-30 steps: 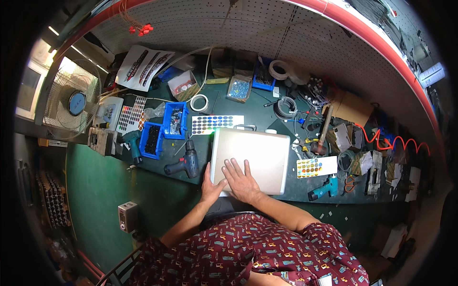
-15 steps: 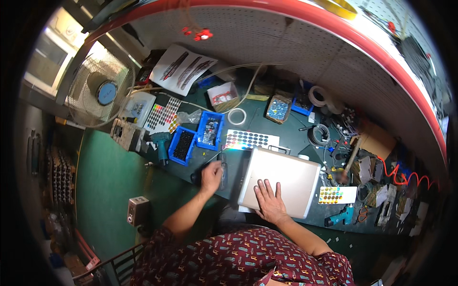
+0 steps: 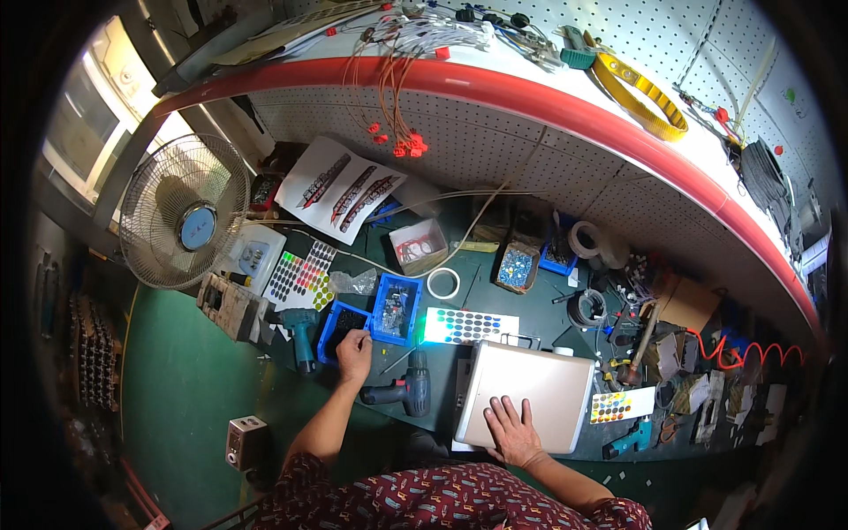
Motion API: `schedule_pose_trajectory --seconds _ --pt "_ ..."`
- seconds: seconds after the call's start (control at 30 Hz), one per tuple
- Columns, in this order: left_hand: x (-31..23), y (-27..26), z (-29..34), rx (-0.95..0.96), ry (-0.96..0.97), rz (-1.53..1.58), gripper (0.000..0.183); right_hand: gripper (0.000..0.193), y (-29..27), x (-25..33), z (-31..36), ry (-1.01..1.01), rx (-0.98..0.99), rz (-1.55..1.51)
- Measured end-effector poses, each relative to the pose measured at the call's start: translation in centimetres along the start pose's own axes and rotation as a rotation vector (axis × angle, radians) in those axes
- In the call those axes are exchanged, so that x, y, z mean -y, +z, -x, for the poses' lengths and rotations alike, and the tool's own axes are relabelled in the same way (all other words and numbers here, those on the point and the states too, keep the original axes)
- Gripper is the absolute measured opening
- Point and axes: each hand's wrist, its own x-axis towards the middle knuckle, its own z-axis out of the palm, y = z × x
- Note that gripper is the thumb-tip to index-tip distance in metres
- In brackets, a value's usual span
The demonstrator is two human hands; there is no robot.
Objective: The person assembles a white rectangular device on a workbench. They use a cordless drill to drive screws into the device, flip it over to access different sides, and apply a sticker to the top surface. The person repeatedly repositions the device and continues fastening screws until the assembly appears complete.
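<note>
My right hand (image 3: 514, 433) lies flat, fingers spread, on the pale gold panel of a case-shaped unit (image 3: 552, 389) with silver edges and a handle at its far side. To the left, my left hand (image 3: 355, 357) is at the near right corner of a blue bin (image 3: 323, 338) of small black parts. Its fingers are curled together; whatever they may hold is too small to make out. Beside it stands a second blue bin (image 3: 417, 309) with small metallic parts. A dark power drill (image 3: 412, 389) lies between my left forearm and the unit.
A teal drill (image 3: 303, 340) lies left of the bins. Behind the unit are a sheet of round stickers (image 3: 468, 325) and a tape roll (image 3: 443, 283). A fan (image 3: 185, 212) stands far left. Red-tipped wires (image 3: 408, 146) hang from the shelf; a teal tool (image 3: 629, 439) lies right.
My left hand has moved left, from over the dark drill to the bin of black parts, uncovering the drill. The right hand stays on the unit. The view has tilted upward.
</note>
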Motion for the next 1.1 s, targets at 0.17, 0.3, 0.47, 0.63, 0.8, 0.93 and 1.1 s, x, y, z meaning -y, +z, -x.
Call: schedule_pose_trajectory --seconds 0.17,0.3,0.47,0.63,0.8,0.93,1.1 --pt "-4.4 3.3 -3.0 0.141 0.141 -0.034 0.014 0.098 -0.1 0.1 0.3 0.034 0.014 -0.029" --pt "-7.8 7.7 -5.3 0.302 0.18 -0.006 0.015 0.1 0.0 -0.1 0.1 0.019 0.012 -0.08" --pt "-12.5 17.0 -7.6 0.573 0.429 -0.031 0.019 0.102 0.1 -0.3 0.2 0.028 0.025 -0.103" --pt "-16.9 26.7 -8.9 0.772 0.548 -0.192 0.022 0.1 0.4 -0.6 0.3 0.027 0.028 -0.14" --pt "-18.3 35.7 -11.7 0.823 0.609 -0.588 0.036 0.099 0.4 -0.9 0.1 0.029 0.026 -0.157" --pt "-17.2 39.8 -11.8 0.797 0.706 -0.826 0.038 0.103 0.9 -1.3 -0.1 0.031 0.042 -0.198" --pt "-16.6 39.4 -12.1 0.845 0.806 -0.86 0.026 0.1 1.8 -0.9 0.2 0.024 -0.007 -0.172"
